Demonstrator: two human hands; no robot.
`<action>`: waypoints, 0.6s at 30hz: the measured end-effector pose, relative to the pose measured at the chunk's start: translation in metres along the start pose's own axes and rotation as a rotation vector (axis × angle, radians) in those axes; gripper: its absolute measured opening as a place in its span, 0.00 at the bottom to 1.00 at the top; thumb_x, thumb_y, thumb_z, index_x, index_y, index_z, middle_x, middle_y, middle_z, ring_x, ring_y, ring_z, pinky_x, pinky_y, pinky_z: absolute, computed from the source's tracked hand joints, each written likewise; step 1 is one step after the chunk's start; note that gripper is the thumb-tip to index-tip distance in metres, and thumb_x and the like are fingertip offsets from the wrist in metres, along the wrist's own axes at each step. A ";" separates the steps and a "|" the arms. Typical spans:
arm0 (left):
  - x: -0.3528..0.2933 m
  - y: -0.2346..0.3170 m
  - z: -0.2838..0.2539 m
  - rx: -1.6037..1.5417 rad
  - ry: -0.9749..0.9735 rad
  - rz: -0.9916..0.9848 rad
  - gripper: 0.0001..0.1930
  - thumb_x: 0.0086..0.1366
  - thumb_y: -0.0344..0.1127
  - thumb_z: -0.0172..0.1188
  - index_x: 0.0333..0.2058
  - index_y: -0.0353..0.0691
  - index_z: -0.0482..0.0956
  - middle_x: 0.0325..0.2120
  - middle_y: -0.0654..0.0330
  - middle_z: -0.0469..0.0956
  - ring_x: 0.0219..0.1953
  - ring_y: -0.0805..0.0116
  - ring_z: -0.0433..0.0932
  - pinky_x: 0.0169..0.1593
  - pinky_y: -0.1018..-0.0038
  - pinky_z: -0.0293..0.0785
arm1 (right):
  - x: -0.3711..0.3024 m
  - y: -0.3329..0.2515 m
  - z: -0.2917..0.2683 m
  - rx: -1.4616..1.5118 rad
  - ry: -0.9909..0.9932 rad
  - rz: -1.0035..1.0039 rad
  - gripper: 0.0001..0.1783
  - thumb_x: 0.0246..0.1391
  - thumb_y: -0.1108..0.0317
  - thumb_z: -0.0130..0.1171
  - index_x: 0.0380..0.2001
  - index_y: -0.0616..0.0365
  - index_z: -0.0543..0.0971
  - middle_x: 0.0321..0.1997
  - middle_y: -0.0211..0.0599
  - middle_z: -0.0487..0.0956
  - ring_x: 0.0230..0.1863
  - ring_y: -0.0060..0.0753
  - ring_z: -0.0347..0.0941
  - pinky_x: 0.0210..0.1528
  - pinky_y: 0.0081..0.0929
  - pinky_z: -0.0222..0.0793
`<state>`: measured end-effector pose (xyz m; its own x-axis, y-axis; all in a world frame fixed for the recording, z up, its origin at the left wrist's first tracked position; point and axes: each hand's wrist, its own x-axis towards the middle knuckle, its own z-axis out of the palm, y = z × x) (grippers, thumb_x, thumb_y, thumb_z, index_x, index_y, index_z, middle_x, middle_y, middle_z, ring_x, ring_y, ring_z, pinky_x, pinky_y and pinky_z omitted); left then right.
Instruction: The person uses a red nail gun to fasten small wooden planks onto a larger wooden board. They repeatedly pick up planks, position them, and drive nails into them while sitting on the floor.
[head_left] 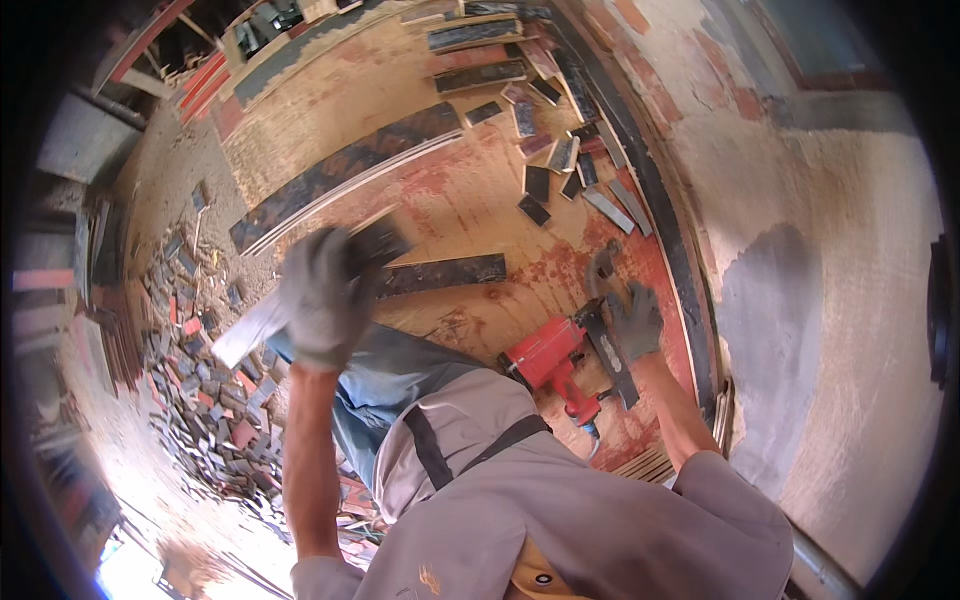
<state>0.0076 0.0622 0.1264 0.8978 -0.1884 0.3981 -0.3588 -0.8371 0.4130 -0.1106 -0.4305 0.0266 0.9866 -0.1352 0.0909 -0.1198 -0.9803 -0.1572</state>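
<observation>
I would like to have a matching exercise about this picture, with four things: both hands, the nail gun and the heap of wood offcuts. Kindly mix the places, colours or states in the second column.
Column 1
1. nail gun
2. left hand
3. heap of wood offcuts
4. right hand

Column 2
A. spread over the ground at the left of the picture
B. gloved, just to the right of the nail gun's red body
C. mainly red
D. gloved and blurred, to the left of the nail gun

Right pairs: 1-C, 2-D, 3-A, 4-B
</observation>
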 end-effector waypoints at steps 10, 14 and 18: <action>-0.129 -0.083 -0.041 0.671 -0.008 -0.424 0.45 0.50 0.44 0.82 0.65 0.40 0.71 0.63 0.46 0.72 0.66 0.43 0.69 0.67 0.50 0.67 | 0.130 -0.117 0.068 0.219 -0.002 -0.292 0.21 0.55 0.64 0.70 0.50 0.56 0.76 0.47 0.44 0.79 0.50 0.53 0.76 0.53 0.49 0.73; -0.065 0.007 0.038 0.188 -0.290 -0.160 0.51 0.41 0.46 0.84 0.65 0.42 0.72 0.61 0.48 0.74 0.65 0.42 0.70 0.68 0.52 0.67 | 0.129 -0.117 0.068 0.417 0.093 -0.446 0.18 0.53 0.69 0.70 0.46 0.54 0.77 0.46 0.42 0.79 0.48 0.54 0.75 0.52 0.48 0.73; -0.046 0.029 0.117 0.002 -0.524 0.007 0.40 0.50 0.44 0.79 0.63 0.46 0.75 0.58 0.53 0.77 0.61 0.48 0.74 0.64 0.53 0.71 | 0.098 -0.146 0.027 0.554 -0.026 -0.520 0.19 0.49 0.72 0.72 0.44 0.53 0.77 0.47 0.39 0.79 0.48 0.51 0.75 0.51 0.45 0.73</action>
<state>-0.0142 -0.0132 0.0242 0.9029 -0.4252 -0.0632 -0.3648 -0.8357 0.4105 0.0062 -0.2971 0.0322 0.9039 0.3350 0.2659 0.4277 -0.7001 -0.5718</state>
